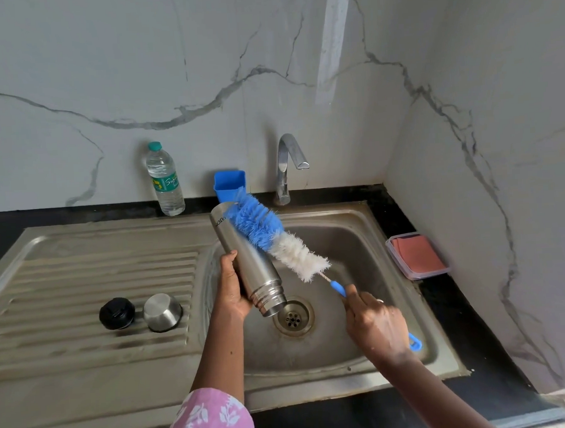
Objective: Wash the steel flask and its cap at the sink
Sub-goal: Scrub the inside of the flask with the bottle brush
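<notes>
The scene is lit evenly by soft, diffuse daylight, and only faint shadows are cast. A pale streak of light is seen on the far wall [332, 37]. Straight edges are bowed by wide-angle distortion. The right hand [377, 326] is slightly motion-blurred.

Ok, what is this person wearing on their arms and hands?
The left arm has a short pink sleeve with a white floral print above a bare forearm. The right arm is bare in view. The right hand seems to wear a ring; the left hand wears nothing visible.
</notes>
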